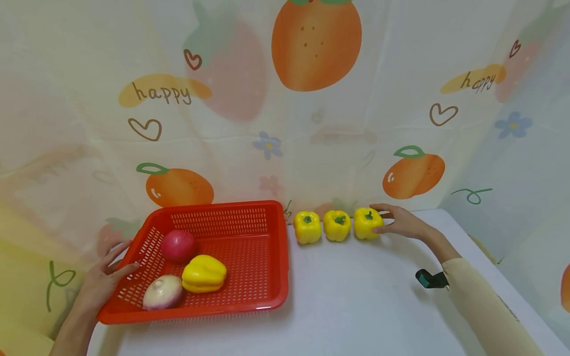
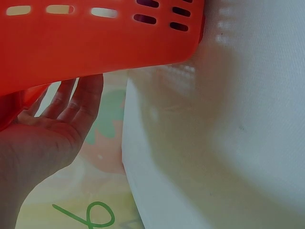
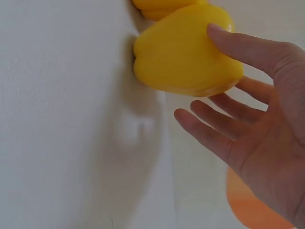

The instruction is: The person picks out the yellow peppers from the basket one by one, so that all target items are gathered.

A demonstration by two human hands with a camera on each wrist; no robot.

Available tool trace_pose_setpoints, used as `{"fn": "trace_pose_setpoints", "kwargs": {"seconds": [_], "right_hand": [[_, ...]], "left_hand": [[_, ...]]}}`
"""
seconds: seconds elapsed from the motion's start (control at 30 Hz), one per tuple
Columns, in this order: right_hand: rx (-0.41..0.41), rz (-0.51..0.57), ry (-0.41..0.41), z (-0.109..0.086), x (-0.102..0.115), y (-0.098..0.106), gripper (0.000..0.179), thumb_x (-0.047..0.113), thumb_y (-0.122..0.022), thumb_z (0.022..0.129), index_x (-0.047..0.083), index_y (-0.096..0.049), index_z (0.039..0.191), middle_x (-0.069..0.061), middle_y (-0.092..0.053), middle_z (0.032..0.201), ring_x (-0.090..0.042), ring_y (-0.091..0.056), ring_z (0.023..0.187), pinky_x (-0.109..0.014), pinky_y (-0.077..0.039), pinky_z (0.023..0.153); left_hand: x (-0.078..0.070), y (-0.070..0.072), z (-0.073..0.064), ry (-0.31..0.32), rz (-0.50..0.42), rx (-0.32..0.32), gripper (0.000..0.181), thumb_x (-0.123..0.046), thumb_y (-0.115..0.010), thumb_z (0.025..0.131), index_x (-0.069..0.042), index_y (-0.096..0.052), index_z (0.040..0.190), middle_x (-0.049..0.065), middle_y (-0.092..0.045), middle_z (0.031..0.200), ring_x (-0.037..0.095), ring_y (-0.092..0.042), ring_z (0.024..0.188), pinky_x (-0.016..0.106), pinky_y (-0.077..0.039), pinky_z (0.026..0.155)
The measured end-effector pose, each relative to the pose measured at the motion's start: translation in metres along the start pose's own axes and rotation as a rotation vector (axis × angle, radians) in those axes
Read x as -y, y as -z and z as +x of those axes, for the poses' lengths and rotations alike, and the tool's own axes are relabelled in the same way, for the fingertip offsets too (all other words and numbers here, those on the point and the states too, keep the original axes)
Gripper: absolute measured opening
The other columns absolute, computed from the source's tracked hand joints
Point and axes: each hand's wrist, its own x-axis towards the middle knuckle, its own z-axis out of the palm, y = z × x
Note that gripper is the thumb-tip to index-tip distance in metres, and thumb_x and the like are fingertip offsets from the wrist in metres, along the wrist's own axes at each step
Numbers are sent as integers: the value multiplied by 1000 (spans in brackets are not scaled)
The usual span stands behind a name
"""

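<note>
My right hand [image 1: 403, 222] is at the rightmost yellow bell pepper [image 1: 367, 223], pinching it between thumb and forefinger. In the right wrist view the thumb lies on this pepper's near side, while the lower fingers extend loosely beside it. Two more yellow bell peppers, a middle one [image 1: 337, 226] and a left one [image 1: 307, 227], stand stem-up in the same row. My left hand [image 1: 100, 284] grips the left rim of the red plastic basket [image 1: 285, 257]. Inside the basket are a yellow bell pepper [image 1: 204, 274] on its side, a white-and-purple onion [image 1: 163, 292] and a pinkish-red round item [image 1: 179, 246].
A white table [image 1: 356, 296] carries the basket and the pepper row. Behind it hangs a fruit-printed curtain [image 1: 311, 148], close to the peppers. A dark strap piece [image 1: 431, 279] juts from the right wrist.
</note>
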Motion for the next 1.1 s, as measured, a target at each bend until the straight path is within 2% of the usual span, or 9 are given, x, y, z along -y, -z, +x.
{"fn": "trace_pose_setpoints", "kwargs": {"seconds": [0.23,0.4,0.47,0.7,0.8,0.93,1.0,1.03,1.1], "right_hand": [[9,2,20,-3,2,6,77,25,-74,88,-6,-35,147,-30,-37,147,-50,-42,129,-56,-46,97],[16,25,27,-6,7,12,77,25,-73,89,-6,-33,147,-31,-35,147,-51,-39,131,-52,-48,96],[16,26,33,-7,9,15,76,24,-73,90,-6,-33,147,-32,-35,147,-51,-39,131,-52,-48,96],[13,-2,39,-9,16,22,74,23,-71,91,-7,-33,147,-33,-35,146,-51,-41,130,-52,-48,96],[6,-4,31,-9,18,26,74,23,-71,91,-7,-33,147,-32,-35,147,-50,-41,130,-53,-47,97],[0,7,31,-11,20,29,73,23,-71,91,-6,-33,147,-31,-36,147,-49,-42,130,-54,-46,97],[2,16,30,-12,22,30,73,22,-71,91,-6,-33,147,-31,-36,147,-49,-42,130,-53,-46,98],[3,15,34,-12,23,31,73,22,-71,91,-6,-33,147,-32,-36,146,-49,-42,130,-53,-47,97],[1,23,36,-13,26,32,73,22,-71,91,-6,-33,147,-31,-36,146,-49,-42,130,-53,-47,97]], "left_hand": [[-1,0,0,19,11,5,74,-37,-62,96,-23,-22,157,5,-58,124,-3,-62,80,33,-59,70],[-1,0,0,38,3,6,74,-38,-62,96,-25,-22,157,0,-57,122,-4,-61,81,33,-59,71],[-1,0,0,32,-2,3,75,-37,-63,96,-24,-22,157,-5,-57,119,-4,-62,80,33,-59,71],[0,0,-1,-8,-10,1,75,-36,-64,95,-20,-24,156,-15,-58,110,-3,-62,80,32,-59,69],[0,0,-1,-12,6,-7,74,-36,-64,95,-20,-26,156,-9,-60,113,-3,-62,79,31,-59,68],[0,-1,0,-18,41,-19,74,-37,-63,95,-19,-26,156,15,-59,125,-4,-61,79,30,-58,68],[0,-1,0,-21,48,-22,74,-38,-63,95,-19,-26,156,19,-57,127,-4,-61,78,30,-58,68],[0,-1,0,-23,47,-23,74,-38,-64,95,-19,-27,156,18,-58,126,-4,-61,78,30,-58,68],[1,-1,0,-26,23,-19,74,-37,-65,94,-20,-27,156,5,-63,117,-3,-62,78,30,-58,68]]}}
